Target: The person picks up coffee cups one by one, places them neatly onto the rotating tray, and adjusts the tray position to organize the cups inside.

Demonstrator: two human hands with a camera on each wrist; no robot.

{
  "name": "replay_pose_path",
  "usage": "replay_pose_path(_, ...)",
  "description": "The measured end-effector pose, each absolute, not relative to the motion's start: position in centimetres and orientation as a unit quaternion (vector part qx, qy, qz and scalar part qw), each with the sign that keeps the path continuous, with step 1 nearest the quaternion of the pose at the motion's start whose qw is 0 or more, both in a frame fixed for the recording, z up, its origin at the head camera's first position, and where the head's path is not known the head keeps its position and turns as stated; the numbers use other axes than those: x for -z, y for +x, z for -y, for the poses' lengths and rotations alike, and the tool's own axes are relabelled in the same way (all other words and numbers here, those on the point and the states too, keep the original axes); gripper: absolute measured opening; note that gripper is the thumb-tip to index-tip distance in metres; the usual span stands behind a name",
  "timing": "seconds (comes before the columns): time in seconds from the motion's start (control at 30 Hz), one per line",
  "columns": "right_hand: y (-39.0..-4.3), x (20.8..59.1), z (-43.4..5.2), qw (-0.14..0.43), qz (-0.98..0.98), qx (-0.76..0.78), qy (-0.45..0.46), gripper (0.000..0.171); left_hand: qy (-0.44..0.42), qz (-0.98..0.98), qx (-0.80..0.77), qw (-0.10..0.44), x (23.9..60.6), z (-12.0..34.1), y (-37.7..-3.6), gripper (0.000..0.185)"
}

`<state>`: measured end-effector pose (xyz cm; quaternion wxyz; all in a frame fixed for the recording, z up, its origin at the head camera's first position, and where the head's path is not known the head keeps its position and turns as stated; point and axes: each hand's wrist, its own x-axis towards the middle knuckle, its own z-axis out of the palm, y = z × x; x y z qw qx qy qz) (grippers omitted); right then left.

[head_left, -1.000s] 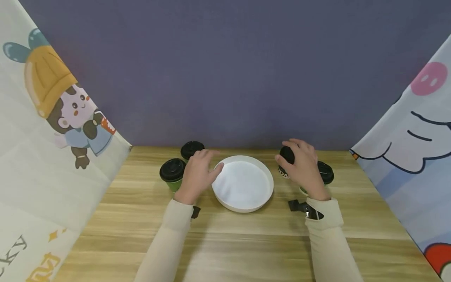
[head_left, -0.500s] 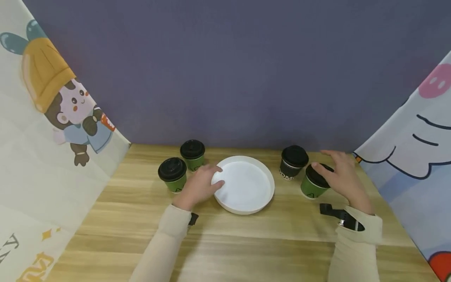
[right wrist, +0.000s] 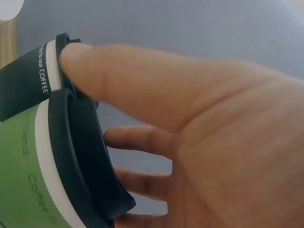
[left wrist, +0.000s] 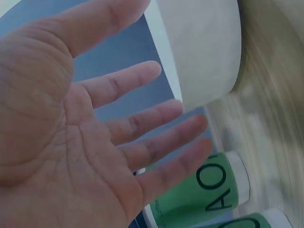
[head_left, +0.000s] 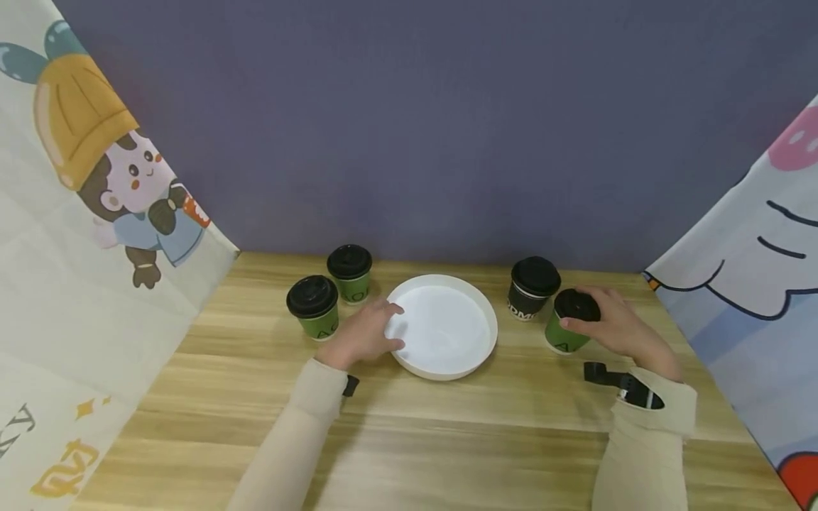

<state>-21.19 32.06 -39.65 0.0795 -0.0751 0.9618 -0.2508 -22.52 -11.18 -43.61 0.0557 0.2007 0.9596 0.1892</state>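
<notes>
Fingers of the right hand [head_left: 623, 328] grasp a black-lidded green paper cup [head_left: 571, 323]; the relaxed left hand [head_left: 363, 335] steadies the still-empty round white tray [head_left: 486, 351].

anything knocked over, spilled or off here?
Nothing stands out. All four lidded cups stand upright, lids on, no spill. The white tray lies flat; the left hand touches its rim, and the right hand grips a green cup.

staged tabletop booth, cartoon cloth screens [head_left: 96, 234], purple backdrop [head_left: 422, 121], wooden table [head_left: 409, 426]

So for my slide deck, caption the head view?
Right hand grips a green cup; left hand touches the white tray.
</notes>
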Motion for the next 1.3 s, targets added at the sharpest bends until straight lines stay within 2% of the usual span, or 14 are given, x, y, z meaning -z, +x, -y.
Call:
replay_pose_path(0.23, -21.4, 39.9, -32.4, 0.093, -0.958, 0.262, -0.068, 0.099, 0.189, -0.96, -0.196, 0.069, 43.2, 11.8, -22.5, 0.064)
replay_pose_path(0.5, -21.3, 40.7, -32.1, 0.084, -0.956, 0.273, -0.064, 0.105, 0.194, -0.959, -0.191, 0.077, 43.5, 12.1, -22.3, 0.062)
replay_pose_path(0.97, -20.0, 41.0, -31.6, 0.086, -0.959, 0.264, -0.056, 0.104, 0.188, -0.958, -0.194, 0.099, 43.5, 12.9, -21.4, 0.065)
replay_pose_path(1.1, -19.7, 40.6, -31.7, 0.07, -0.963, 0.255, -0.049, 0.103, 0.188, -0.958, -0.193, 0.102, 43.7, 13.0, -21.5, 0.065)
replay_pose_path(1.3, -18.7, 39.1, -31.4, 0.014, -0.968, 0.247, -0.035, 0.1, 0.188, -0.959, -0.186, 0.101, 43.5, 13.2, -21.5, 0.065)
